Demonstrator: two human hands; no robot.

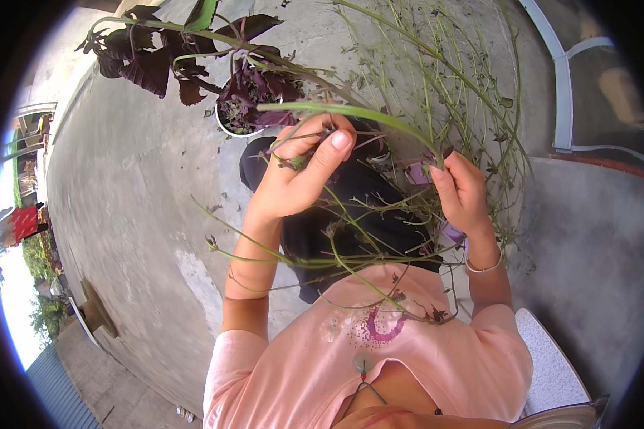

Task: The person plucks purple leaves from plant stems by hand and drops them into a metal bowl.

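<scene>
My left hand [306,166] is closed, thumb against the fingers, on small leaf bits and thin side stalks [298,161] of a purple-leaved plant, perhaps perilla. My right hand [459,187] pinches the end of a thick green stem [386,118] that arches over towards my left hand. A branch with large dark purple leaves [150,69] reaches to the upper left; whether it joins that stem is hard to tell. Beyond my left hand stands a white-rimmed bowl [231,128] holding picked purple leaves [252,102]. Nearly bare branching stems [311,263] lie across my lap and forearms.
Many stripped green stems [461,91] are spread over the concrete floor [139,177] on the right. Purple footwear [419,174] shows among them. A metal-framed door or panel [562,96] stands at the upper right. A speckled white surface [550,364] lies beside my right elbow.
</scene>
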